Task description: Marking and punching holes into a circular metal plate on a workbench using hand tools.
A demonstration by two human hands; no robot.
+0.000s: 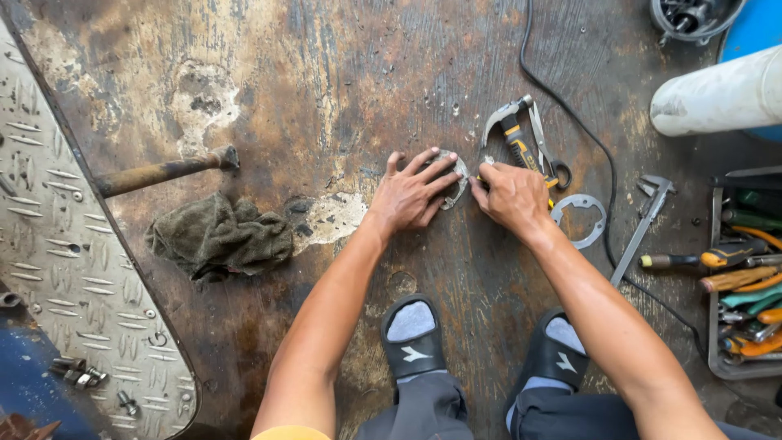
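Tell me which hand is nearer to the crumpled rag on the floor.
Left. The left hand lies flat on a round metal part, a short way right of the rag. The right hand sits farther right, beyond the left hand, beside the pliers.

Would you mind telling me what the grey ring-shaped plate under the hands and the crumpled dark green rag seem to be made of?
The grey ring-shaped plate, pressed down by the left hand and touched by the right hand, looks like thin bare metal: dull grey sheen, crisp cut edge. The crumpled dark green rag seems to be woven cloth, probably terry: soft folds, fuzzy matt surface, stained.
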